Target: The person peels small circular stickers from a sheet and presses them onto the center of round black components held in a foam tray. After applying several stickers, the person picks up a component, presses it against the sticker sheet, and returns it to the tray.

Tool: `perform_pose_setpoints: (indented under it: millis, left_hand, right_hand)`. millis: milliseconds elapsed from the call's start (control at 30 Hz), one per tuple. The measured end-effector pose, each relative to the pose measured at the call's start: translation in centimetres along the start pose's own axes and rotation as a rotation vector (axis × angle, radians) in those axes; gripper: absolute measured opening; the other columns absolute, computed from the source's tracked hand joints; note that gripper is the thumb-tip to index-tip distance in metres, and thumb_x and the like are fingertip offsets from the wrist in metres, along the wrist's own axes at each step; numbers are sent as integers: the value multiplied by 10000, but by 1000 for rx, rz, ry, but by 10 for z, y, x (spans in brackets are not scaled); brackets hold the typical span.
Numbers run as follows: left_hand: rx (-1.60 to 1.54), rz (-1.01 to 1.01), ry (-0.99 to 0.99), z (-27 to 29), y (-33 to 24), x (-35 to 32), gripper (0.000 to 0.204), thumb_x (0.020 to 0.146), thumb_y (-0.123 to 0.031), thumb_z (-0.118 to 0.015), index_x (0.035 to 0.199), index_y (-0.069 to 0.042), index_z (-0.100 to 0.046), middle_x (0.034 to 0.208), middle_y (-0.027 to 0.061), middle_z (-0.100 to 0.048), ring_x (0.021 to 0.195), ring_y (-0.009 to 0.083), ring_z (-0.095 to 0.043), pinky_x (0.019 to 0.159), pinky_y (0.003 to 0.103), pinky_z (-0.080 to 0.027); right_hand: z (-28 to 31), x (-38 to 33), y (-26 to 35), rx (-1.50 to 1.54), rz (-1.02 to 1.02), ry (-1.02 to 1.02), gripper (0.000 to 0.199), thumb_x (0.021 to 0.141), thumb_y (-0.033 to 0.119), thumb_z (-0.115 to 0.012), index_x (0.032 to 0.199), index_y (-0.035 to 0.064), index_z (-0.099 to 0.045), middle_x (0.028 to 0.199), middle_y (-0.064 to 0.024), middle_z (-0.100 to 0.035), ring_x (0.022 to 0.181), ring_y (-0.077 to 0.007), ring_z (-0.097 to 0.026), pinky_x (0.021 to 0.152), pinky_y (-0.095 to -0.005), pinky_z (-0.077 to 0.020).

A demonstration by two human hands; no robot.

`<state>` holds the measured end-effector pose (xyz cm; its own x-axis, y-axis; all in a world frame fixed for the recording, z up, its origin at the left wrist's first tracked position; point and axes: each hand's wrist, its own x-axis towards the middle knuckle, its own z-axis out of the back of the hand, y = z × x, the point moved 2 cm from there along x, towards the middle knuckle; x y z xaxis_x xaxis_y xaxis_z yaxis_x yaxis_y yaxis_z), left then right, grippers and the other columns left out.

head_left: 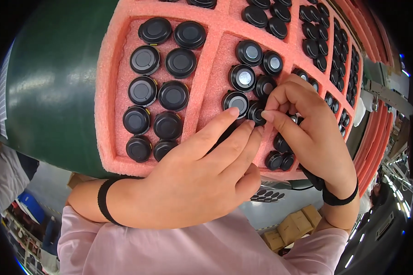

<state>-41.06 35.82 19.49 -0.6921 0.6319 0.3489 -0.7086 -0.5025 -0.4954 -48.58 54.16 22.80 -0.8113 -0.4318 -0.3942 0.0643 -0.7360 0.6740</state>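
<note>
A pink foam tray point(206, 64) with several compartments lies on a dark green surface point(55, 82). Round black discs fill it; some in the middle compartment show a silver centre point(242, 77). My right hand point(307, 128) pinches one small black disc point(257, 113) between thumb and forefinger, low in the middle compartment. My left hand point(197, 178) rests flat over the tray's near edge, and its fingertips touch the discs beside that one. Both wrists carry black bands.
The left compartment holds two rows of plain black discs point(158, 78). More filled compartments point(316, 36) run off to the upper right, where further pink trays are stacked. Cardboard boxes point(291, 227) sit on the floor below.
</note>
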Motion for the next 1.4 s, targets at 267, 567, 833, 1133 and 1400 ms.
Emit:
perform_pose_setpoints:
  millis: [267,567,833,1133,1400]
  left_hand:
    - [-7,27,4,1,-1,-1,111,778,-195,-677,777,-106,-610,1218,164,-712,1195,284,-648,1120,489,-459]
    - [-3,14,10,1,-1,-1,124,778,-208,-677,785,-100,-617,1209,169,-712,1197,290,-647,1135,484,-452]
    - [-31,6,8,2,0,-1,139,771,-210,-679,788,-89,-613,1216,189,-704,1202,306,-645,1139,502,-445]
    - [-77,-25,67,10,-1,-1,312,715,-332,-756,832,-69,-635,1271,204,-661,1244,333,-607,1127,517,-444]
    - [-226,76,73,35,9,-10,439,709,-383,-793,959,-40,-683,1037,126,-635,963,312,-612,858,448,-514]
  right_hand:
    - [-2,0,2,-33,-5,-2,89,870,-18,-677,921,-15,-604,916,-52,-524,824,-157,-499,744,-282,-426]
    - [-4,0,3,-101,-7,-26,95,866,-32,-678,902,-20,-591,916,-60,-540,825,-158,-537,768,-279,-460]
    - [-3,-2,4,-97,-24,-76,97,871,-75,-658,906,-26,-582,906,-65,-555,820,-142,-559,764,-269,-474]
    - [6,-15,1,-184,162,-188,132,852,-74,-678,934,-13,-595,920,-58,-570,823,-161,-568,763,-286,-473]
    - [9,-51,19,22,252,-63,174,807,-56,-725,940,9,-633,930,-85,-620,843,-210,-592,756,-316,-458]
